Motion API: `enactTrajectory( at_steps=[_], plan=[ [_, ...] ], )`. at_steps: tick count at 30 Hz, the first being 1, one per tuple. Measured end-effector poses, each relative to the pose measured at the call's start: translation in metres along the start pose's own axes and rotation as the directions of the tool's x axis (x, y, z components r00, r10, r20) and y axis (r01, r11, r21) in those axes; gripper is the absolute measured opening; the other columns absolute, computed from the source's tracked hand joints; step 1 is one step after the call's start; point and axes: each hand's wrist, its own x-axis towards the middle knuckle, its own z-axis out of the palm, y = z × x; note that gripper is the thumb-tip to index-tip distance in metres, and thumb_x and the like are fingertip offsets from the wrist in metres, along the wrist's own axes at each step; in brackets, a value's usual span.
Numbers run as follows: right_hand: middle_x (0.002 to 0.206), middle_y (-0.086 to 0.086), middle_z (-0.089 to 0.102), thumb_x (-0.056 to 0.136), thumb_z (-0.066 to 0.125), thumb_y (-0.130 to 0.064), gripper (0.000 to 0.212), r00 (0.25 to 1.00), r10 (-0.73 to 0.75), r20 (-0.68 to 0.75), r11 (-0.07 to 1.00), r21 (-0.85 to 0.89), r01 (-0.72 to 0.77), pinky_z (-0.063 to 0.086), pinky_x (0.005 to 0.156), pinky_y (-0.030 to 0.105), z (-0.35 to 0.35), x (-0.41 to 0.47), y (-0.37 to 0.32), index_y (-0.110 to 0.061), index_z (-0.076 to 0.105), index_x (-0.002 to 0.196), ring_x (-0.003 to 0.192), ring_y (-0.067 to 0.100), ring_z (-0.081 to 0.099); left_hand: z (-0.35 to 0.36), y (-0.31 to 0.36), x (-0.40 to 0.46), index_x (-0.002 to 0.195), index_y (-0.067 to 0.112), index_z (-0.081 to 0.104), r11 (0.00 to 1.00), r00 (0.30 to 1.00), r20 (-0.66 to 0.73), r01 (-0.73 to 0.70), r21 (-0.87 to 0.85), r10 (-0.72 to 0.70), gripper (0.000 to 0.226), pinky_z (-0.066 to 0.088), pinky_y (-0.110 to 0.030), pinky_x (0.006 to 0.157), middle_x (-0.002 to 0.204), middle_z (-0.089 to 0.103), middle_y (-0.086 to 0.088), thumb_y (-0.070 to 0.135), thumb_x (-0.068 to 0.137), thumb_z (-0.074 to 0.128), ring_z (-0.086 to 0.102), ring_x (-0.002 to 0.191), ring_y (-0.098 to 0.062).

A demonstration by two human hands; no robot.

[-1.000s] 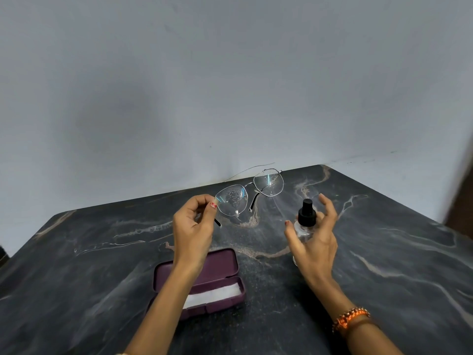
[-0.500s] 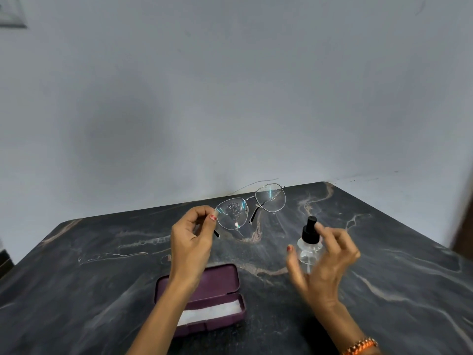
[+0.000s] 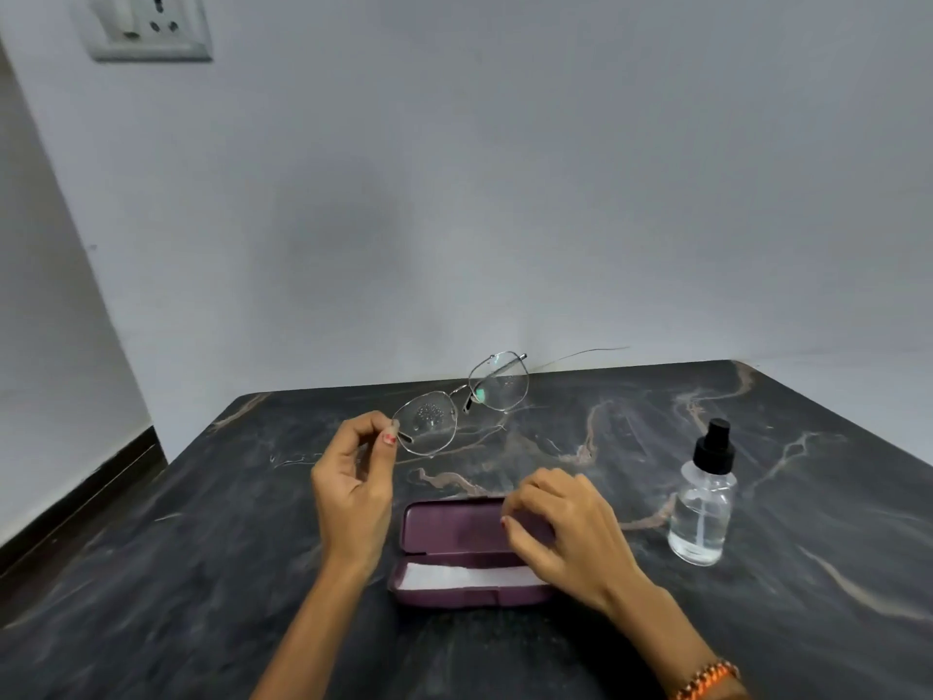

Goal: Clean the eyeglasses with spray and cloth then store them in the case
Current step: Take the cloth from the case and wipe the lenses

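My left hand [image 3: 353, 482] pinches the thin-framed eyeglasses [image 3: 459, 404] by the near temple and holds them above the table; droplets cover the nearer lens. My right hand [image 3: 565, 533] hovers over the open maroon case [image 3: 444, 527], fingers loosely curled and holding nothing. A white cloth [image 3: 464, 575] lies folded in the case's front half. The clear spray bottle [image 3: 703, 502] with a black nozzle stands upright on the table to the right, apart from both hands.
The dark marbled table [image 3: 202, 573] ends against a grey wall at the back. A wall socket [image 3: 146, 25] sits at the upper left. The table's left edge drops off to a floor strip.
My right hand set the spray bottle down at the right and moved left over the case. The view shifted, and the glasses stay held in my left hand.
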Motion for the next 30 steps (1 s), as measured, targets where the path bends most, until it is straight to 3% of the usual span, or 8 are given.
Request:
enactTrajectory(
  at_steps=[4,9,12,15,18,23,30],
  plan=[
    [0.081,-0.009,0.061,0.076,0.042,-0.045,0.03,0.992,0.036,0.12,0.999,-0.011,-0.035,0.024,0.064,0.018,0.012,-0.008,0.006,-0.024,0.064,0.076,0.076,0.008,0.051,-0.006,-0.013,-0.001,0.077,0.023,0.062,0.993,0.995,-0.053,0.079,-0.084,-0.084,0.028,0.048,-0.008,0.071,0.081,0.064,-0.002,-0.002,0.084,0.053,0.061,0.076,-0.001],
    [0.083,-0.007,0.063,0.072,0.035,-0.056,0.046,0.988,0.026,0.155,0.993,-0.117,-0.008,0.021,0.067,0.014,0.012,-0.007,0.004,-0.024,0.067,0.079,0.084,0.013,0.053,-0.004,-0.015,-0.003,0.075,0.022,0.064,0.966,0.983,-0.063,0.156,-0.205,-0.172,0.027,0.049,-0.011,0.071,0.08,0.064,-0.003,-0.001,0.084,0.052,0.061,0.078,-0.006],
    [0.091,-0.008,0.063,0.079,0.042,-0.054,0.039,0.981,0.074,0.18,0.975,-0.221,-0.033,0.02,0.067,0.028,0.009,-0.004,-0.001,-0.025,0.068,0.086,0.088,0.013,0.05,-0.003,-0.011,-0.003,0.075,0.021,0.063,0.969,0.986,-0.055,0.142,-0.204,-0.156,0.025,0.049,-0.013,0.073,0.08,0.064,-0.004,0.0,0.083,0.052,0.061,0.081,-0.01],
    [0.094,-0.01,0.063,0.082,0.047,-0.05,0.032,0.962,0.163,0.218,0.952,-0.29,-0.095,0.019,0.071,0.028,0.006,-0.005,-0.002,-0.026,0.068,0.087,0.087,0.011,0.044,-0.002,-0.007,-0.008,0.076,0.021,0.063,0.978,0.993,-0.04,0.102,-0.182,-0.111,0.024,0.049,-0.011,0.07,0.08,0.064,-0.004,0.0,0.083,0.053,0.061,0.078,-0.005],
    [0.092,-0.009,0.066,0.082,0.051,-0.047,0.028,0.946,0.209,0.248,0.944,-0.304,-0.129,0.021,0.072,0.028,0.003,-0.005,-0.003,-0.026,0.069,0.084,0.09,0.012,0.05,0.0,-0.004,-0.011,0.077,0.021,0.062,0.985,0.998,-0.01,0.061,-0.16,-0.063,0.025,0.048,-0.009,0.07,0.079,0.064,-0.001,-0.002,0.083,0.055,0.062,0.077,-0.001],
    [0.089,-0.007,0.072,0.08,0.058,-0.043,0.023,0.914,0.281,0.293,0.939,-0.279,-0.2,0.032,0.078,0.029,-0.002,-0.003,-0.005,-0.026,0.072,0.087,0.093,0.016,0.059,-0.003,-0.003,-0.013,0.077,0.025,0.062,0.991,0.999,0.03,0.032,-0.132,-0.028,0.014,0.048,-0.011,0.071,0.078,0.063,0.002,0.013,0.077,0.055,0.061,0.077,-0.003],
    [0.085,-0.003,0.074,0.075,0.065,-0.028,0.011,0.863,0.341,0.372,0.931,-0.259,-0.256,0.04,0.079,0.028,-0.007,0.002,-0.012,-0.02,0.072,0.077,0.086,0.018,0.063,-0.008,-0.005,-0.013,0.077,0.03,0.062,0.997,0.999,0.024,0.027,-0.078,-0.025,0.026,0.048,-0.01,0.073,0.079,0.063,0.003,0.005,0.082,0.055,0.059,0.08,-0.012]
  ],
)
